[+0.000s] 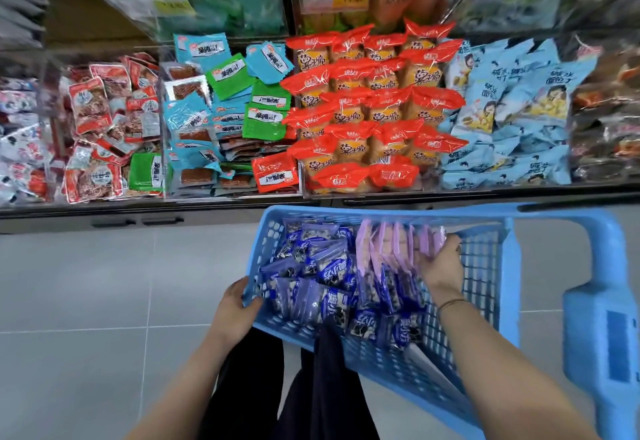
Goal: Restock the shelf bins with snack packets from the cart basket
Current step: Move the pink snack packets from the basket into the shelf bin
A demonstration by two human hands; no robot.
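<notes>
Presently the left hand (239, 304) grips the near-left rim of the basket (381, 213), which sits tilted at lower centre. The right hand (441, 265), inside at the basket's right, curls its fingers over a row of lilac packets (388, 245). Dark blue packets (329, 270) lie loose across the rest of the basket.

Risk one: the basket is canted and appears steadied by one hand only. A hard pull on the lilac row may shift the load and send packets over the rim onto the floor tiles (104, 284).

Risk two: the shelf bins (162, 149) across mid-frame are heaped. The orange packets (374, 110) at centre stand above their clear wall, so anything added there would likely slide off.

No bin in view shows lilac stock, and the upper shelf is too blurred to tell. The cart frame (602, 335) at lower right crowds the right arm.
</notes>
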